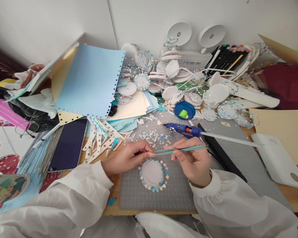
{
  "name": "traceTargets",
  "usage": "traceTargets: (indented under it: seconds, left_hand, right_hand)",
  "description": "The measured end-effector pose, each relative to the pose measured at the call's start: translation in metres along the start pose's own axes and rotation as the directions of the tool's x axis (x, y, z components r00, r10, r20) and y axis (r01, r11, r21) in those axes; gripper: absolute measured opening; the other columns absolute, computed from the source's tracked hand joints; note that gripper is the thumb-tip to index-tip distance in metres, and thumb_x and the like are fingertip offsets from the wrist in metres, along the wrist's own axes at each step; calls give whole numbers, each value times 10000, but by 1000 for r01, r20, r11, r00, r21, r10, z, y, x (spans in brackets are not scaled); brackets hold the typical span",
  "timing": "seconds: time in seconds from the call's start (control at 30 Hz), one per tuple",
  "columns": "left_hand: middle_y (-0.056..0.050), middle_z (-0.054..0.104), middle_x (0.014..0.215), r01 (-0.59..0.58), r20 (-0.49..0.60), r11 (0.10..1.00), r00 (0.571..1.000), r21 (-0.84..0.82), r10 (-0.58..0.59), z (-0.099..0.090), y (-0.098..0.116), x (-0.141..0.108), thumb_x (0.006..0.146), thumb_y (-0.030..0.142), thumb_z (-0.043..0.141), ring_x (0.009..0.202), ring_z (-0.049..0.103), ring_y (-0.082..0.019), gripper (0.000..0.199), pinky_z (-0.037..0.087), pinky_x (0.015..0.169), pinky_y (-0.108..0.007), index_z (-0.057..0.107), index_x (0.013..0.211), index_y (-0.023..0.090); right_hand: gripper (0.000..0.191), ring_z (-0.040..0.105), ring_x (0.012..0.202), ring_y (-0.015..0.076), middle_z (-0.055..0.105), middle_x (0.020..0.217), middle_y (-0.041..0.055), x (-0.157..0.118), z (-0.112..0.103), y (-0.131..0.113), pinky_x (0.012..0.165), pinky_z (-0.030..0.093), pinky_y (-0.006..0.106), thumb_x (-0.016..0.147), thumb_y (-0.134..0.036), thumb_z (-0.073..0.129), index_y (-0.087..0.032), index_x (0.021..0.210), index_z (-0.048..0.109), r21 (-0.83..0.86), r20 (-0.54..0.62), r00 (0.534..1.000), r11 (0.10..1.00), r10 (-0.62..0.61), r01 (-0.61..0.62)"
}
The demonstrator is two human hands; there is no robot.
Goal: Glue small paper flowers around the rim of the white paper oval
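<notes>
My right hand (195,160) is closed around pale teal tweezers (192,148), which point left. At their tips, my left hand (131,156) has thumb and forefinger pinched together; whatever sits between them is too small to make out. Just below both hands, a white disc (152,172) lies on the grey cutting mat (181,195). Small blue, white and cream paper flowers ring its edge. Loose paper flowers (155,137) are scattered on the mat beyond my fingers.
Behind my right hand lies a blue glue gun (183,129) with a long glue stick. A blue dish (184,110) holds a green piece. Decorated discs (142,81) pile up at the back. At left are a phone (68,145) and punched blue paper (91,79).
</notes>
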State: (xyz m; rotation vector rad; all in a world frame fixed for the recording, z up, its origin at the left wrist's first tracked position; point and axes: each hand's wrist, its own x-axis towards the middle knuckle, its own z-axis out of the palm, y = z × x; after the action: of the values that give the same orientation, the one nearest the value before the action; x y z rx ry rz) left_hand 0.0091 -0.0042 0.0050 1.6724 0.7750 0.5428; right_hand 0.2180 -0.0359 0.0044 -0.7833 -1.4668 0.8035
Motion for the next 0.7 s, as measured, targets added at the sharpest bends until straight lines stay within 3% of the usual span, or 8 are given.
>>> traceTargets:
  seconds: [0.7]
  left_hand:
    - [26, 488, 623, -3, 1, 1000, 1000, -1, 3, 0, 1, 0, 926, 321, 497, 545, 421, -79, 220, 323, 511, -185, 569, 853, 126]
  right_hand:
    - [207, 598, 596, 103, 601, 777, 6, -2, -1, 1, 523, 517, 248, 830, -23, 550, -204, 929, 549, -2, 11, 1000, 1000, 15, -15]
